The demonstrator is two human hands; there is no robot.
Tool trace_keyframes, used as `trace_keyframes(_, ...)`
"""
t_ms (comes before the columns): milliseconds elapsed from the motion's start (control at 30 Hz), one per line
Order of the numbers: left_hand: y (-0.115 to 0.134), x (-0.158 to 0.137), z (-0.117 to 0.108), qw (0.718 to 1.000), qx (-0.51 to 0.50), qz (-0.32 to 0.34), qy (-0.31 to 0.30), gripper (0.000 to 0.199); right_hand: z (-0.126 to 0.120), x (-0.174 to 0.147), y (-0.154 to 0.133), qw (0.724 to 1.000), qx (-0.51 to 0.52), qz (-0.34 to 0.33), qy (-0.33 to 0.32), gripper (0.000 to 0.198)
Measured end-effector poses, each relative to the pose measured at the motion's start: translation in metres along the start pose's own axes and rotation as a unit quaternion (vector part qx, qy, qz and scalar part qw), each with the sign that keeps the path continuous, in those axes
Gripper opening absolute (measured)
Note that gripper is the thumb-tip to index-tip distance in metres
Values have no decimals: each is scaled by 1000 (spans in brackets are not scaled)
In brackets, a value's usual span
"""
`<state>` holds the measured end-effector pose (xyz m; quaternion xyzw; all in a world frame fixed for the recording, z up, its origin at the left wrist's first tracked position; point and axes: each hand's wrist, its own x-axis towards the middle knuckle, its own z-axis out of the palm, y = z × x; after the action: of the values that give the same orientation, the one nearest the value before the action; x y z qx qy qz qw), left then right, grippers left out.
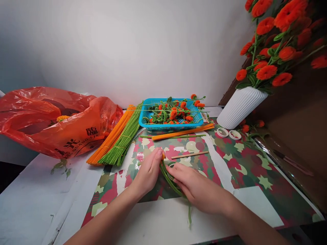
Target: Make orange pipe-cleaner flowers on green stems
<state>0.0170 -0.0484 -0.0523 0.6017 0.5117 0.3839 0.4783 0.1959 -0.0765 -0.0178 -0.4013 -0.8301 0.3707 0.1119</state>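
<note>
In the middle of the head view, my left hand [150, 170] is closed, its fingertips pinching a small orange flower head [163, 155]. From there a green fuzzy stem [170, 182] bends down and passes beneath my right hand [194, 185]. That hand is closed too, its thumb and fingers on what looks like a roll of green floral tape [172, 164], mostly hidden by the fingers. A loose green end [189, 216] hangs below the right hand. Just beyond both hands, a thin wooden stick [190, 155] lies on the patterned cover.
A blue basket [168, 127] holds orange flowers. Orange pipe cleaners [107, 144] and green pipe cleaners [121, 144] lie left of it, beside a red plastic bag [84, 136]. Right are two white rings [228, 133] and a white vase [238, 105] of orange flowers.
</note>
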Motion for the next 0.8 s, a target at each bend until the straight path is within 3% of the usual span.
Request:
trace_keyframes(167, -4, 1, 0, 1000, -4, -7, 11, 41, -3, 4, 3, 999, -10, -15, 48, 25)
trace_keyframes(267, -1, 0, 0, 999, -33, -22, 1, 37, -4, 5, 1, 991, -12, -24, 131, 18)
trace_keyframes(400, 7, -4, 3, 994, -95, -35, -35, 33, 7, 9, 1, 960, -106, -49, 254, 38)
trace_keyframes(533, 9, -7, 5, 989, -121, -36, -73, 34, 17, 17, 10, 920, -209, -96, 317, 21)
trace_keyframes(633, 7, -7, 4, 992, -91, -29, -84, 35, 17, 21, 17, 914, -217, -117, 323, 20)
trace_keyframes(800, 10, -6, -2, 993, -48, -14, -107, 34, 16, 23, 20, 943, -198, -91, 250, 18)
